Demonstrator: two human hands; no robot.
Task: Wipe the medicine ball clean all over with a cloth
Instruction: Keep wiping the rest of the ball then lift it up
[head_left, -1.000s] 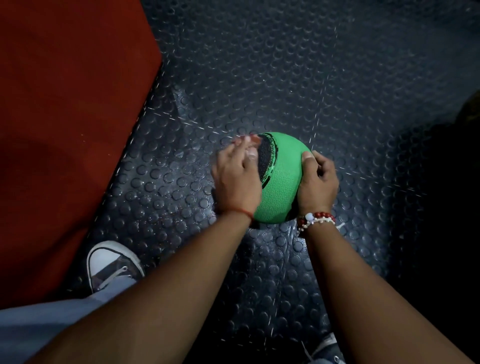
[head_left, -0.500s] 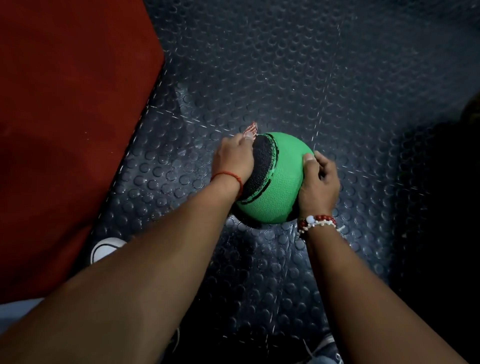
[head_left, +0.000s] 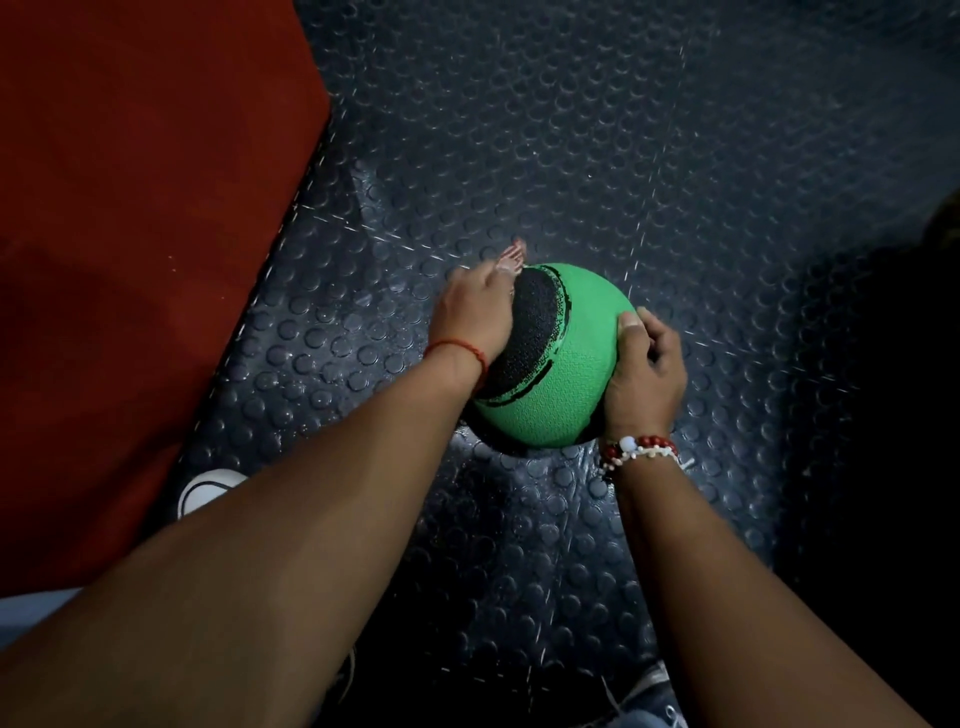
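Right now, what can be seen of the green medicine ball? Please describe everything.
The medicine ball is green with a pebbled, rubbery-looking skin and a rough black panel edged by black lines on its upper left. It sits on the dark studded floor. The left hand lies on the panel's left side, a cloth showing past its fingers. The right hand grips the right side, thumb on top. Its underside is hidden.

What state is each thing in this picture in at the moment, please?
Ball: rests on floor, held at both sides.
Left hand: holds cloth against ball's left side.
Cloth: mostly hidden under that hand, tip showing.
Right hand: grips ball's right side, thumb on it.
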